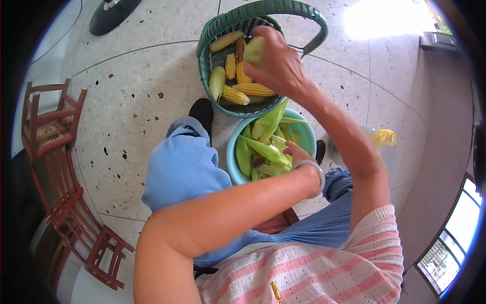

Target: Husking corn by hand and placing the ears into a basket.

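My right hand (279, 62) is over the right side of a green woven basket (205, 81) and grips a pale green corn piece (254, 51), slightly blurred. Inside the basket lie several husked yellow corn cobs (255, 89), and a pale ear in husk (217, 80) leans at the left wall. Nearer to me stands a turquoise basin (231, 159) heaped with green corn husks (265, 150). My left hand (301, 152), with a pale bangle (322, 176) at the wrist, is over the basin's right side. Most of its fingers are hidden, so its hold is unclear.
The basket's tall arched handle (265, 7) rises beside my right hand. A plastic bag with a yellow tie (384, 137) sits right of the basin. Red-brown wooden chairs (53, 125) stand at left. A round black base (114, 15) is at far left on the speckled floor (133, 76).
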`<state>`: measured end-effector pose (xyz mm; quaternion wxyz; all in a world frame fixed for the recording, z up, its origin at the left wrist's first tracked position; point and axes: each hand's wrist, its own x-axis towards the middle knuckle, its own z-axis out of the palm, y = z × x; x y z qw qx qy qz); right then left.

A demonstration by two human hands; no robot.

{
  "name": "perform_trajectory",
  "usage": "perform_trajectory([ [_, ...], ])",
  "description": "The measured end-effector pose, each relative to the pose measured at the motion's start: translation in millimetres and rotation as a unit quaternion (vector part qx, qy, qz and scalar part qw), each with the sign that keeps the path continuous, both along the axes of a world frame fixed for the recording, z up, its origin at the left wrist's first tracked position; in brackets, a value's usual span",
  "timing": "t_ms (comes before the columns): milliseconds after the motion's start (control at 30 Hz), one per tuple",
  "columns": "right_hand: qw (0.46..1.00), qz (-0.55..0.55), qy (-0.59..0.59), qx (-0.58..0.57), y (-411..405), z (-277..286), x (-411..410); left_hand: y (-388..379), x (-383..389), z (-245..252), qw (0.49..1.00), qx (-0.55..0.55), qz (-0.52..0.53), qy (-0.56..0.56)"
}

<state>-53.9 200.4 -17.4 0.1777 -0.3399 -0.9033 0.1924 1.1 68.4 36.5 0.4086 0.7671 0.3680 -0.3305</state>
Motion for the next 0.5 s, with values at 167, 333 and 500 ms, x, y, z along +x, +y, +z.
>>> perform_trajectory([
  [167,0.896,-0.176,0.366,-0.177,-59,44,104,-2,-8,-7,0.992,0.023,0.026,-0.123],
  [333,0.643,-0.374,0.507,-0.435,-123,49,208,-20,-11,-31,0.859,-0.095,0.411,-0.291],
  [500,0.373,-0.408,0.584,-0.594,-201,36,238,-37,3,-19,0.418,-0.206,0.657,-0.592],
])
